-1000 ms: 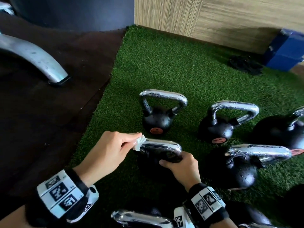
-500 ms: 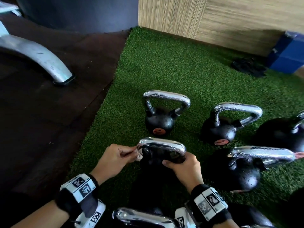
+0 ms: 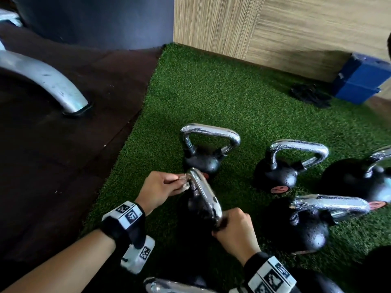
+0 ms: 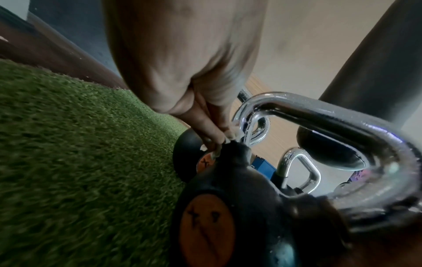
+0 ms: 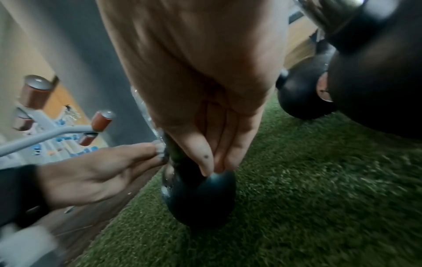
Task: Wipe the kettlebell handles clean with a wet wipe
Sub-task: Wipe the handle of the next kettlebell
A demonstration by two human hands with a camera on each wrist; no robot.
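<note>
Head view: left hand (image 3: 157,189) grip pinching wet wipe (image 3: 184,182) against handle (image 3: 204,192)

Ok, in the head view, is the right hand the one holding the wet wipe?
No. The left hand pinches the wet wipe against the chrome handle, while the right hand grips that handle's near end.

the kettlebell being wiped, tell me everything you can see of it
The kettlebell has a round black body and a shiny chrome loop handle beaded with droplets. It stands on the green turf, handle running front to back in the head view. The left hand pinches a small white wet wipe against the handle's far end; the right hand grips the near end. Another kettlebell stands just behind it.
</note>
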